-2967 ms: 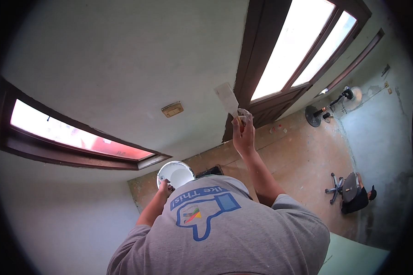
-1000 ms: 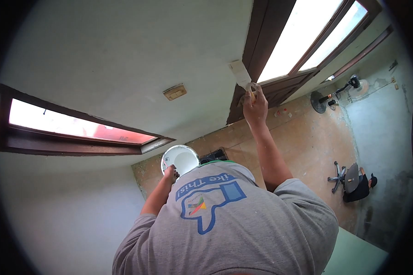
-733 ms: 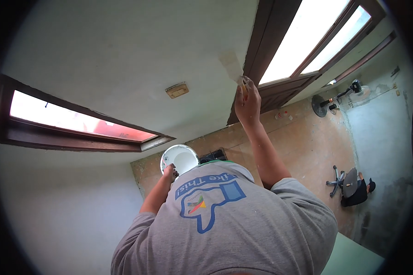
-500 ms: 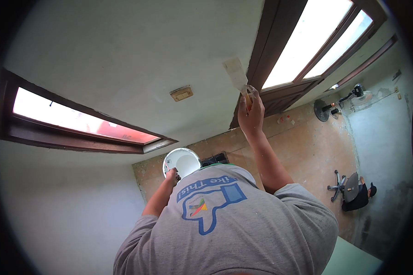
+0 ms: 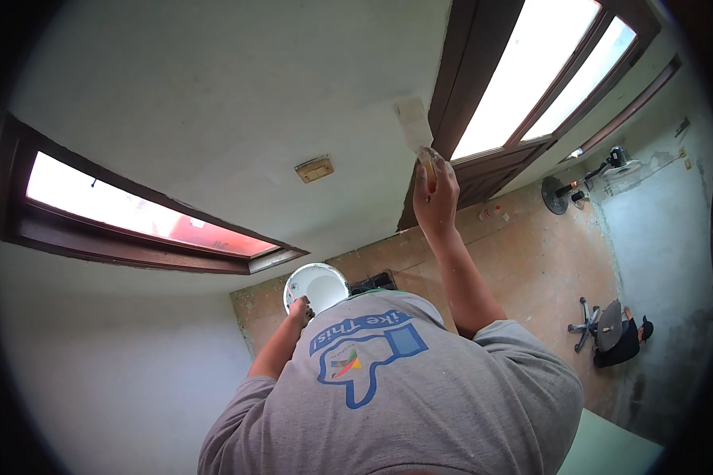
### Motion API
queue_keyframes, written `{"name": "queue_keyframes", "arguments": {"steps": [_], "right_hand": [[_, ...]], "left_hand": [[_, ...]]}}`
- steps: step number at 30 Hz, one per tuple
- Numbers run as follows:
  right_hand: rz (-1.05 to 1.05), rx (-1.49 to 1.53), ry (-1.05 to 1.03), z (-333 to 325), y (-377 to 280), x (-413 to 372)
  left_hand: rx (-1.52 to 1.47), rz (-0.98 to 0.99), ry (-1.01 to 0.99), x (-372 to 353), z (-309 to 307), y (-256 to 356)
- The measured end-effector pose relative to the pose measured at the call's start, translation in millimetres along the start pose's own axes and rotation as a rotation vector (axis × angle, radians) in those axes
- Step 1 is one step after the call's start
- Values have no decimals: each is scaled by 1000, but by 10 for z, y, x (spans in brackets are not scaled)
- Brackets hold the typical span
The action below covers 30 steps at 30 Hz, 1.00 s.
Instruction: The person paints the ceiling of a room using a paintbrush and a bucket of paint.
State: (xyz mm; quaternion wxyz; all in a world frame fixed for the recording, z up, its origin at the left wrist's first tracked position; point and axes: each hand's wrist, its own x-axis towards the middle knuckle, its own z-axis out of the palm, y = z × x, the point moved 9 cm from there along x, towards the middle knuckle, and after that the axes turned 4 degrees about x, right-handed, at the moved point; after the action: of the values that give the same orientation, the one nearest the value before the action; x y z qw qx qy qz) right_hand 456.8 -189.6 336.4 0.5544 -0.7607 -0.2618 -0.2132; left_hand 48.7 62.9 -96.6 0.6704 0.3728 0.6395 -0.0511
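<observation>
Putty knife (image 5: 414, 123) stands in the upper centre of the frame, its wide pale blade laid flat against the white wall (image 5: 214, 103), just beside the dark brown door frame (image 5: 467, 71). Below the blade, the right hand (image 5: 436, 194) is raised on an outstretched arm, and its fingers (image 5: 425, 180) are wrapped tightly around the knife's yellowish handle, hiding most of it. Lower and to the left, near the middle of the frame, the left hand (image 5: 299, 307) grips the near rim of a white bucket (image 5: 317, 285) whose round mouth faces the camera. The fingers there are closed on the rim, though they are too small to tell apart. The bucket is well apart from the knife and just above the collar of the grey shirt (image 5: 388, 388), which fills the bottom of the frame and carries a blue thumb print. On the wall to the left of the blade sits a small brass-coloured switch plate (image 5: 314, 169). Farther left, a long window (image 5: 135, 222) in a dark frame glows bright. At right lies a bare brownish floor (image 5: 531, 261). An office chair (image 5: 598, 324) stands on it at the right edge, and a pedestal fan (image 5: 586, 178) is at the upper right, near the glazed door panels.
</observation>
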Motion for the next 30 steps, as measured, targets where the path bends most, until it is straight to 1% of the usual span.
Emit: {"name": "queue_keyframes", "arguments": {"steps": [2, 5, 6, 7, 8, 10, 14, 17, 19, 22, 23, 25, 26, 28, 30], "right_hand": [[5, -19, -17, 23, 23, 89], [27, -80, -43, 21, 103, 98], [51, -122, -60, 16, 153, 58], [-15, -125, -44, -25, 88, 42], [-26, -123, -31, -71, 71, 15], [59, -127, -95, -78, 96, -10], [3, -81, -15, -90, -1, 77], [42, -77, -40, -11, 131, 70], [125, -202, -113, 25, 280, -3], [162, -253, -106, -92, 285, -86], [162, -251, -103, -95, 272, -64], [55, -223, 32, -228, 73, 44], [58, -224, 31, -231, 36, 109], [-2, -120, 102, -278, -88, 241], [20, -130, 80, -188, 91, 228]], "left_hand": [[2, 4, -9, 18, 38, 19], [33, 23, 71, -43, 19, 66], [22, -3, 70, -14, 0, 37], [35, 7, 69, -36, -5, 45], [47, 14, 70, -49, -11, 52], [32, 27, 57, -78, -19, 63], [-30, -1, 13, 8, -31, 2], [-5, 0, 13, 29, -18, 12], [14, 17, 14, 32, -22, 43], [29, 40, 12, 30, -23, 76], [33, 43, 13, 37, -28, 76], [41, 46, 15, 42, -34, 74], [46, 43, 17, 50, -40, 66], [61, 31, 23, 49, -51, 50], [70, 47, 24, 8, -33, 52]]}}
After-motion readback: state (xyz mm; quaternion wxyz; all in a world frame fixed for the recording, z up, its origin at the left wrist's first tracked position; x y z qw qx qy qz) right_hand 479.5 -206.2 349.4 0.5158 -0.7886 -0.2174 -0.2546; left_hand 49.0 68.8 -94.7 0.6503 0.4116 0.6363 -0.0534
